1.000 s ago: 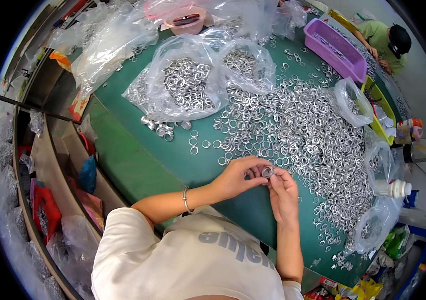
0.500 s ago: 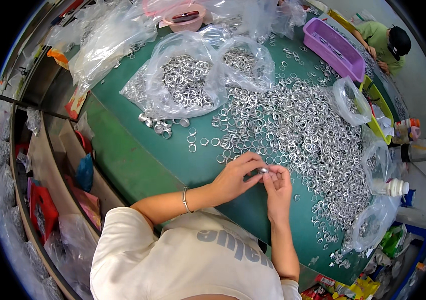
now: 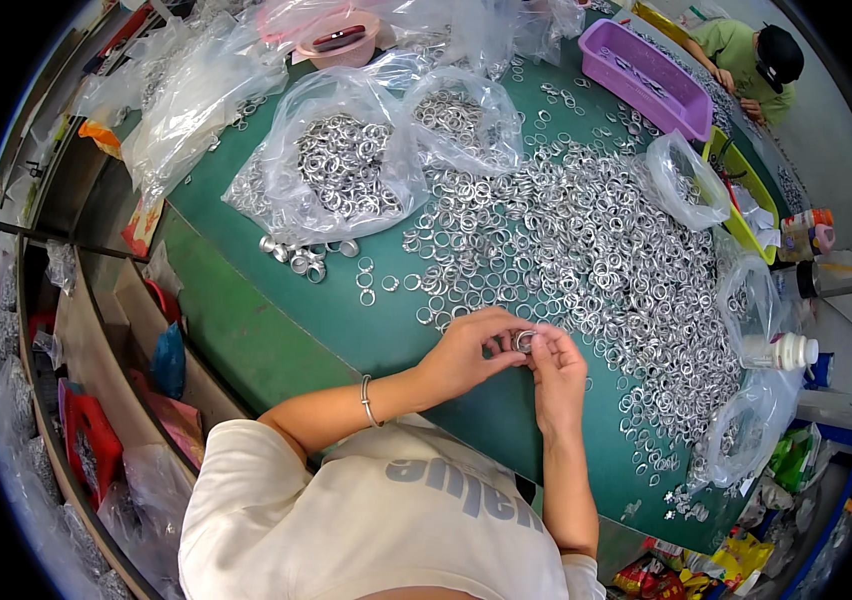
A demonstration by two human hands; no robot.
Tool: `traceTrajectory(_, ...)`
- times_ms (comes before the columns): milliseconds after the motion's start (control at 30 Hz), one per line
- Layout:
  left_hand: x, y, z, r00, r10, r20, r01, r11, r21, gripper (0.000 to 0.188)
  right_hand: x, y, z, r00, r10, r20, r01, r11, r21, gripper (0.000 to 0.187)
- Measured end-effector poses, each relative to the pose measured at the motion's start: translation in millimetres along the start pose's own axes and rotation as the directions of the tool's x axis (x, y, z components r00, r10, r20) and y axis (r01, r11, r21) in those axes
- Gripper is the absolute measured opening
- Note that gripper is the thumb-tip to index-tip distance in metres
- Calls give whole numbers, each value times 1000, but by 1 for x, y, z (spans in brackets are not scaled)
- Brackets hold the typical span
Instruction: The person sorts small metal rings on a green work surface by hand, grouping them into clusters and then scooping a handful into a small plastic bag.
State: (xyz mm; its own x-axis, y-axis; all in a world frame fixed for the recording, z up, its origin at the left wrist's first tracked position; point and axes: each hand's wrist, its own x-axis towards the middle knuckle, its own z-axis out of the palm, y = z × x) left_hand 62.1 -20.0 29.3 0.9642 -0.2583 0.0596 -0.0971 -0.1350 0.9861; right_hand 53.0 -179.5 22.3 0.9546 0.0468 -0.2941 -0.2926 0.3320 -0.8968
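Observation:
A silver-coloured ring (image 3: pixel 523 341) is pinched between my two hands over the near edge of the large ring pile, its open hoop showing. My left hand (image 3: pixel 468 352) grips it from the left with thumb and forefinger; a metal bangle (image 3: pixel 367 400) circles that wrist. From the right, my right hand (image 3: pixel 558 378) closes thumb and fingertips on the same ring. Just beyond the fingers spreads a heap of loose silver rings (image 3: pixel 586 240). A few single rings (image 3: pixel 366 280) lie apart to the left of it, beside a small cluster of thicker rings (image 3: pixel 308 262).
Clear plastic bags full of rings (image 3: pixel 346 165) stand on the green table (image 3: pixel 276 300). A purple basket (image 3: pixel 644 80) and a yellow-green basket (image 3: pixel 746 200) sit far right. At the right edge is a white-capped bottle (image 3: pixel 781 352). Someone in green (image 3: pixel 741 60) works at the far right.
The ring has turned between my fingers, so its hoop shows where its shiny top showed before. My hands stay close together. The whole view has shifted slightly.

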Motion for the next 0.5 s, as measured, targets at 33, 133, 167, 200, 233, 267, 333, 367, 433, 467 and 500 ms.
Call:
traceTrajectory(33, 0, -2, 1, 1000, 5, -3, -5, 1000, 28, 38, -1, -2, 3, 1000, -19, 10, 19, 999, 30, 12)
traceTrajectory(133, 2, 2, 2, 1000, 20, 19, -21, 997, 80, 39, -4, -6, 7, 939, -343, 8, 311, 841, -443, 12)
traceTrajectory(167, 2, 3, 2, 999, 29, 15, -30, 996, 89, 39, -4, -8, 6, 890, -450, 79, 403, 692, -599, 14)
traceTrajectory(200, 1, 4, 3, 999, 38, 11, -39, 994, 98, 40, -4, -10, 3, 829, -533, 170, 472, 504, -723, 15)
traceTrajectory(233, 0, 4, 3, 999, 47, 6, -48, 993, 106, 40, -3, -12, 1, 761, -588, 275, 515, 289, -807, 16)
traceTrajectory(267, 1, 3, 4, 999, 50, 11, -51, 993, 103, 40, -2, -14, 1, 720, -612, 327, 541, 199, -817, 17)
traceTrajectory(333, 2, 1, 3, 998, 56, 18, -57, 994, 97, 39, 1, -17, 1, 634, -639, 435, 576, 15, -817, 18)
traceTrajectory(367, 2, 1, 3, 999, 47, 16, -48, 995, 90, 39, 2, -20, 0, 620, -629, 469, 591, -18, -806, 18)
traceTrajectory(433, 2, 2, 2, 1000, 28, 12, -28, 997, 77, 38, 4, -25, -1, 590, -606, 534, 621, -83, -780, 17)
traceTrajectory(467, 2, 2, 2, 1000, 13, 13, -13, 997, 71, 38, 5, -25, -2, 578, -603, 549, 625, -106, -774, 17)
traceTrajectory(500, 2, 2, 2, 1000, -3, 14, 2, 998, 64, 37, 5, -25, -2, 567, -600, 565, 629, -128, -767, 17)
